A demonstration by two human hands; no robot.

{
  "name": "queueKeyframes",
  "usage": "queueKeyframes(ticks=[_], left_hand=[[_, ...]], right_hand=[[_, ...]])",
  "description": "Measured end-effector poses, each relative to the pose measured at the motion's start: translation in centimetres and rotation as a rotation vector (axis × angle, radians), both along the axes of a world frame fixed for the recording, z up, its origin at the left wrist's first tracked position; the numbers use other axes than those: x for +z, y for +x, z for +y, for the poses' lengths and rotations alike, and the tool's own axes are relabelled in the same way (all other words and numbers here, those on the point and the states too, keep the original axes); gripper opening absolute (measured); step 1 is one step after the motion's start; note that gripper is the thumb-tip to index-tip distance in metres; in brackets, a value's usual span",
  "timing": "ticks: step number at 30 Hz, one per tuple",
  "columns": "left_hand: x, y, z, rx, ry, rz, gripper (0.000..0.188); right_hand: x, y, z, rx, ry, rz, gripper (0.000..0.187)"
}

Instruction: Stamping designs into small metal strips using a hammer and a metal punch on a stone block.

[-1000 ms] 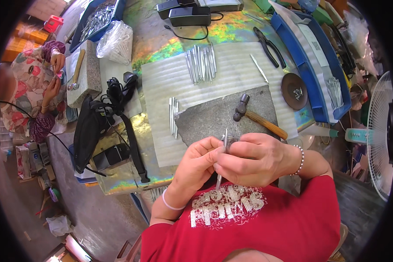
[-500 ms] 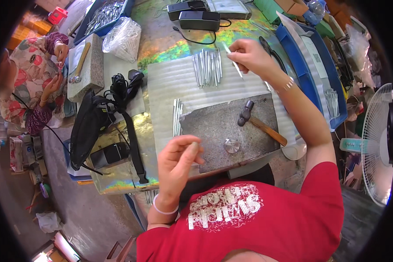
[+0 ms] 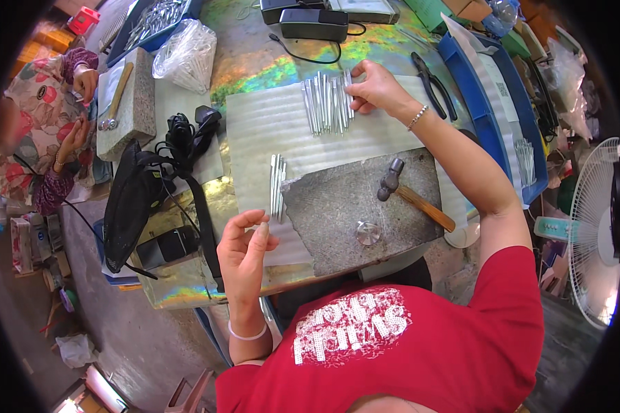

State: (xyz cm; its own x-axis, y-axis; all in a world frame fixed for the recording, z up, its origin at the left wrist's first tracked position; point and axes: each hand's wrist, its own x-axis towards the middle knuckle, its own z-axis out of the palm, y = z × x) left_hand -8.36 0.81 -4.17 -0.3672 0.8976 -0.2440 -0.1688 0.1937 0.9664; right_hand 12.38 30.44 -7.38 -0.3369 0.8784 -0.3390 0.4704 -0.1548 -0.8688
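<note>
My right hand (image 3: 377, 89) is at the right end of a row of thin silvery metal rods (image 3: 324, 103) on the white foam sheet (image 3: 251, 127). Its thumb and fingers pinch one rod, lying alongside the others. My left hand (image 3: 242, 251), loosely curled with nothing visible in it, hovers over the near left edge of the table. A smaller group of rods (image 3: 277, 186) lies just beyond it. On the dark stone slab (image 3: 331, 199) between my arms rest a wooden-handled hammer (image 3: 415, 199) and a small round shiny metal piece (image 3: 368, 233).
Black-handled pliers (image 3: 434, 86) lie beyond my right forearm, beside a blue tray (image 3: 472, 103). A black bag with straps (image 3: 134, 199) takes up the left side. Across the left, a co-worker's hands (image 3: 76, 134) are near a stone block (image 3: 141, 113) bearing another hammer. A fan (image 3: 596, 227) stands right.
My right hand has brought its rod left to the end of the row. The left hand has drawn away leftward from the slab. The pliers now show fully.
</note>
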Motion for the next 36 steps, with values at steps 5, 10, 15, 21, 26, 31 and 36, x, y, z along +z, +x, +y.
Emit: queueKeyframes(ticks=[5,10,15,21,26,31,36], left_hand=[[-0.7,-0.6,0.8,-0.027,-0.030,0.168,0.024],[-1.1,-0.7,2.0,-0.077,-0.027,0.453,0.021],[-1.4,-0.5,3.5,-0.127,0.020,0.749,0.019],[-3.3,-0.6,5.2,-0.155,-0.031,0.868,0.022],[-4.1,-1.0,6.9,-0.263,-0.145,1.090,0.016],[-3.6,-1.8,8.5,-0.393,-0.326,0.950,0.014],[-3.3,-1.3,7.9,-0.310,-0.255,1.018,0.011]], right_hand=[[-0.1,0.0,-0.3,0.007,0.049,-0.027,0.038],[-0.6,0.7,-0.2,0.046,0.031,0.081,0.035],[1.7,1.8,-1.7,-0.013,0.013,0.112,0.036],[7.3,5.7,-8.4,0.154,0.181,-0.025,0.028],[8.4,8.8,-16.5,0.275,0.504,-0.247,0.032],[8.0,9.7,-20.9,0.379,0.684,-0.510,0.048],[6.8,9.6,-20.7,0.286,0.661,-0.547,0.035]])
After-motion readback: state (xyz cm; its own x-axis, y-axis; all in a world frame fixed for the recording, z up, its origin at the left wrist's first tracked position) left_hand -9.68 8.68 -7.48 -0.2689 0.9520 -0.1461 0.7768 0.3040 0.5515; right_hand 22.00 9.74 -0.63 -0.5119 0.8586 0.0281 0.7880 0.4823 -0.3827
